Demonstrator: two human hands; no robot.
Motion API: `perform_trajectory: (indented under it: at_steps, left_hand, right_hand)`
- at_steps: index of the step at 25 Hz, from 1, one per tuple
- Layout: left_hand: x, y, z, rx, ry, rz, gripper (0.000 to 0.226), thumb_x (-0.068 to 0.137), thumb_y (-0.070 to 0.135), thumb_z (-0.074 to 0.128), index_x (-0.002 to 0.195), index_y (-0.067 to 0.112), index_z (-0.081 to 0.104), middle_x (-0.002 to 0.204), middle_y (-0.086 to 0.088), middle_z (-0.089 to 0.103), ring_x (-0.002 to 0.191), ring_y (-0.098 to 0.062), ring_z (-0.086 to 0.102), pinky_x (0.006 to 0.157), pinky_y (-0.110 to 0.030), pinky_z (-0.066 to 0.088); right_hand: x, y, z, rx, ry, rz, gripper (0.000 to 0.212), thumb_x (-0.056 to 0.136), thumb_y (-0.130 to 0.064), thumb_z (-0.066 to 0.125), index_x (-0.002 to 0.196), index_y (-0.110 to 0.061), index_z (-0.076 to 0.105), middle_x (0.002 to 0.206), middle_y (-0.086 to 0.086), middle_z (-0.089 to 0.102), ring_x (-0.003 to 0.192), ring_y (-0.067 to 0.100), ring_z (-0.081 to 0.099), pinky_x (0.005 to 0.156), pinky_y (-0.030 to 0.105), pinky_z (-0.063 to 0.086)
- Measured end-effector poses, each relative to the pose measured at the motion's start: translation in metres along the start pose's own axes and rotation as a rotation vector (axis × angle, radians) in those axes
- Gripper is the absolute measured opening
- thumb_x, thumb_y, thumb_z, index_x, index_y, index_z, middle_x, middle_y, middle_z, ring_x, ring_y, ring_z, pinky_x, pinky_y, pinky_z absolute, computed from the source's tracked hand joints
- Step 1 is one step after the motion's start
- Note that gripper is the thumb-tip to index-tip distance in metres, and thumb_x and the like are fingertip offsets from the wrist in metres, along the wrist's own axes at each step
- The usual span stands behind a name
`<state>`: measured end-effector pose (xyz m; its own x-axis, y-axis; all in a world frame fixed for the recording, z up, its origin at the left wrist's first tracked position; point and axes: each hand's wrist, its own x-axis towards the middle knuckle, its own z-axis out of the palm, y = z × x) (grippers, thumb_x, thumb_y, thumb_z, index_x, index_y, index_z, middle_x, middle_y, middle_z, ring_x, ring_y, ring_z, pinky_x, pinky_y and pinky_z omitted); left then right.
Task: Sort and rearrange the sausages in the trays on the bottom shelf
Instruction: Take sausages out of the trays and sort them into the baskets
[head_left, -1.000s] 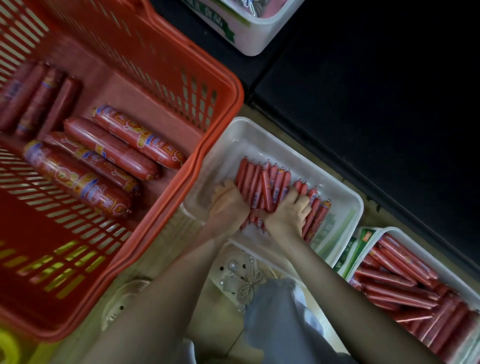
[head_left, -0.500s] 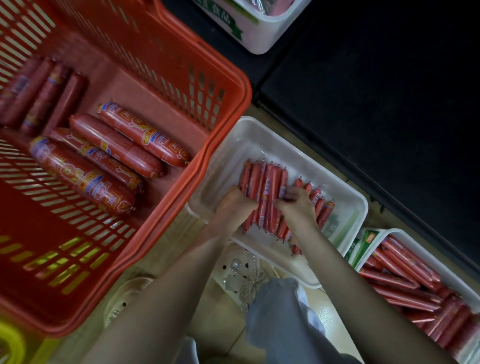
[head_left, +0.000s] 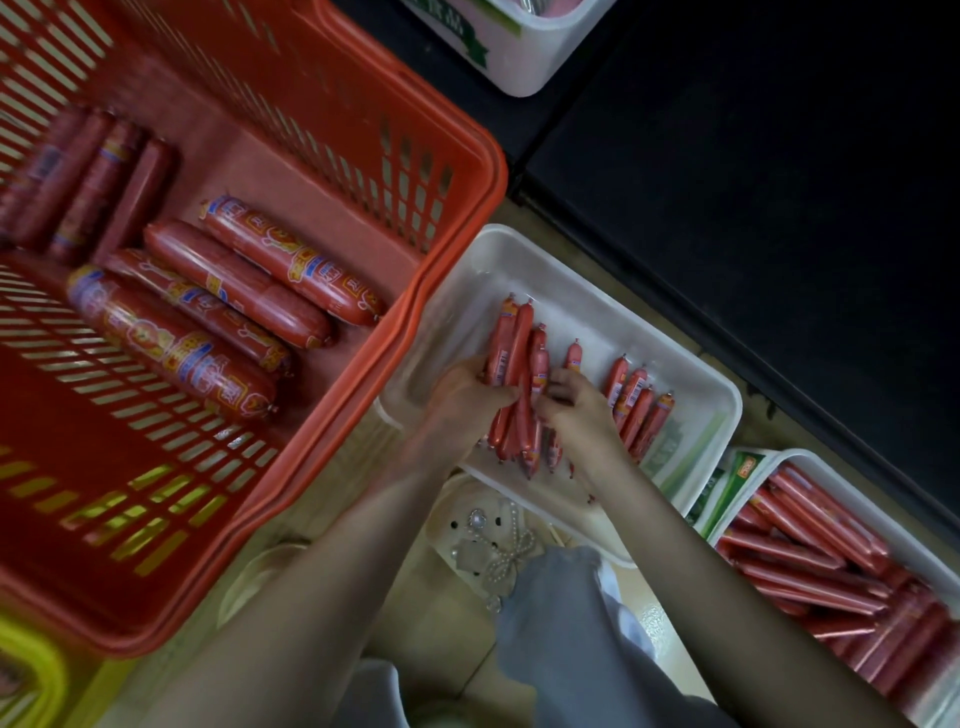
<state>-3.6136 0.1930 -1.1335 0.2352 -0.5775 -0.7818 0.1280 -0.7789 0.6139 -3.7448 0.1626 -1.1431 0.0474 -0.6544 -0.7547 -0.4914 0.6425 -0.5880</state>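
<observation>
Left hand (head_left: 465, 397) fingers wrapped round a bundle of thin sausages (head_left: 515, 358), white tray (head_left: 597, 312) beneath, right hand (head_left: 579, 415) fingers pinching the same bundle

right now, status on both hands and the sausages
Left hand grips a bundle of thin sausages in the white tray. Right hand fingers curl on the same bundle. Loose sausages lie beside it; nothing blocking.

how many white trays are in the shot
3. The middle tray, beside the red basket, holds small sausages; the right tray is full of long sausages; the top tray is cut off by the frame edge. More may lie out of view.
</observation>
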Motion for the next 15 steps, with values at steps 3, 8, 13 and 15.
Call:
perform_trajectory:
  at_steps: [3, 8, 13, 15]
  left_hand:
    - [-0.002, 0.0, 0.0, -0.093, -0.014, -0.058, 0.023, 0.079, -0.001, 0.071, 0.099, 0.012, 0.068, 0.076, 0.004, 0.066, 0.072, -0.014, 0.063, 0.076, -0.025, 0.053]
    - [-0.008, 0.008, -0.002, -0.273, -0.077, -0.083, 0.028, 0.083, -0.001, 0.067, 0.108, 0.013, 0.067, 0.092, -0.006, 0.071, 0.086, -0.023, 0.069, 0.084, -0.032, 0.055]
    - [-0.025, 0.032, -0.004, -0.391, -0.181, -0.031, 0.03, 0.085, -0.004, 0.064, 0.113, 0.007, 0.064, 0.108, -0.015, 0.07, 0.098, -0.028, 0.068, 0.082, -0.029, 0.057]
    - [-0.04, 0.045, -0.007, -0.375, -0.185, -0.006, 0.031, 0.084, -0.002, 0.067, 0.114, 0.006, 0.064, 0.108, -0.015, 0.07, 0.099, -0.028, 0.068, 0.085, -0.032, 0.056]
  right_hand:
    - [-0.005, -0.005, -0.005, 0.046, -0.063, -0.023, 0.018, 0.092, -0.003, 0.055, 0.1, -0.016, 0.065, 0.093, 0.0, 0.068, 0.088, 0.017, 0.065, 0.083, 0.03, 0.052]
    - [-0.008, -0.018, -0.015, 0.318, -0.197, -0.044, 0.021, 0.092, 0.0, 0.053, 0.11, -0.008, 0.061, 0.095, 0.002, 0.07, 0.086, 0.01, 0.068, 0.075, 0.02, 0.052]
    - [-0.016, -0.032, -0.032, 0.345, -0.258, -0.121, 0.035, 0.081, 0.001, 0.065, 0.113, -0.01, 0.056, 0.092, 0.004, 0.071, 0.089, 0.018, 0.067, 0.077, 0.029, 0.053]
    - [-0.03, -0.049, -0.041, 0.343, -0.282, -0.124, 0.05, 0.074, -0.003, 0.069, 0.121, -0.014, 0.056, 0.101, 0.006, 0.07, 0.098, 0.02, 0.066, 0.086, 0.033, 0.054]
